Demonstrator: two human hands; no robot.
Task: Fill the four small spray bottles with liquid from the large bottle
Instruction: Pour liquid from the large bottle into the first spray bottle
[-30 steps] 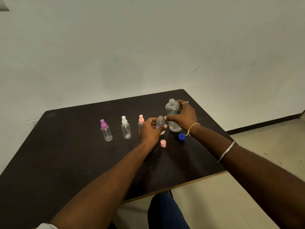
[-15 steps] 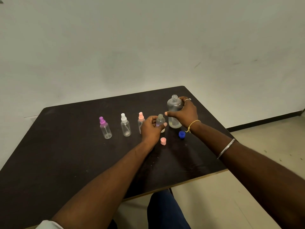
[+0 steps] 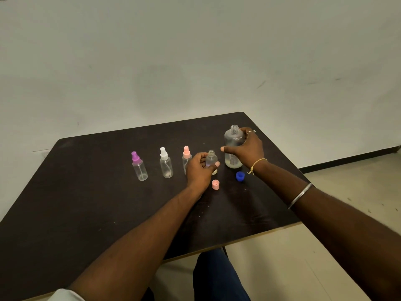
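Dark table [image 3: 86, 213]: uncapped lg bottle [image 3: 233, 146] part-full, 3 capped sm bottles [image 3: 166, 162] empty.

The large clear bottle [image 3: 233, 148] is standing upright, uncapped, at the table's two o'clock, liquid sitting low inside. At its nine o'clock, four small clear spray bottles are lining up: an open one [image 3: 211, 160], then pink-topped [image 3: 186, 156], white-topped [image 3: 166, 164] and purple-topped [image 3: 139, 167].
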